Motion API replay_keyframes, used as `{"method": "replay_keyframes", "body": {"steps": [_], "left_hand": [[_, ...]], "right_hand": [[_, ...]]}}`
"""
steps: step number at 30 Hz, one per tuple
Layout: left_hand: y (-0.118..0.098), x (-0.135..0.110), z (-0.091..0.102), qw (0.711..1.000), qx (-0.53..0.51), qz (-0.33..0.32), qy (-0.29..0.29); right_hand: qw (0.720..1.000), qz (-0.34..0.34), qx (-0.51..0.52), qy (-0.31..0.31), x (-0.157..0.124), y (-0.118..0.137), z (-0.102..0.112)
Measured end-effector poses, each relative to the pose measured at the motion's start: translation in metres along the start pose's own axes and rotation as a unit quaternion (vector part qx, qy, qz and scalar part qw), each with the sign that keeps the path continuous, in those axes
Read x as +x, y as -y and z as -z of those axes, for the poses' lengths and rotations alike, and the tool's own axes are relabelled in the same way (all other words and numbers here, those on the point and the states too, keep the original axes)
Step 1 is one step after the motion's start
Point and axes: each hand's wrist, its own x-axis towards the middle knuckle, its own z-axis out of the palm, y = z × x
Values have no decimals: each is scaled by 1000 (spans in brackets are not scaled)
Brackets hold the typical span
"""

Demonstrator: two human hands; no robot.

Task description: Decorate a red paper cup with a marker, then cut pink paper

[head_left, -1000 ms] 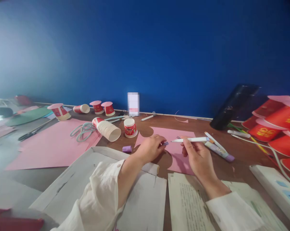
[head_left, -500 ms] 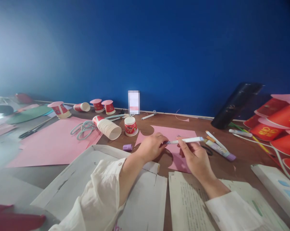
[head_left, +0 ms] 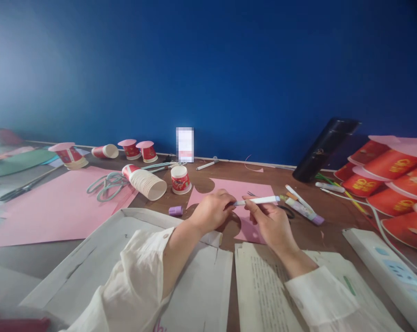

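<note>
Fingers (head_left: 255, 210) of the right hand (head_left: 268, 222) are pinched round the barrel of a white pen (head_left: 260, 200), which lies level above a small pink sheet (head_left: 253, 188). The left hand (head_left: 211, 213) is curled with its fingertips closed on the pen's tip end; what else they grip is hidden. A blue wall (head_left: 208, 69) stands behind the brown table (head_left: 332, 222). A large pink sheet (head_left: 56, 207) covers the table's left side, with white cardboard (head_left: 125, 235) and printed pages (head_left: 263, 286) under the forearms. Red cups (head_left: 384, 184) are heaped at the right, above a white power strip (head_left: 388, 272). A stack of paper cups (head_left: 146, 182) lies on its side, an upturned cup (head_left: 179, 179) just beside it and a purple cap (head_left: 175, 210) nearer the left hand.
</note>
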Motion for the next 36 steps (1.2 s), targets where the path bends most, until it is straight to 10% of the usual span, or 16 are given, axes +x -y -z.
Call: {"method": "replay_keyframes", "body": {"steps": [36], "left_hand": [[-14,-4,-10,1000,14,-2,-27]], "right_hand": [[999,-13,-10,-32,6,9,16]]}}
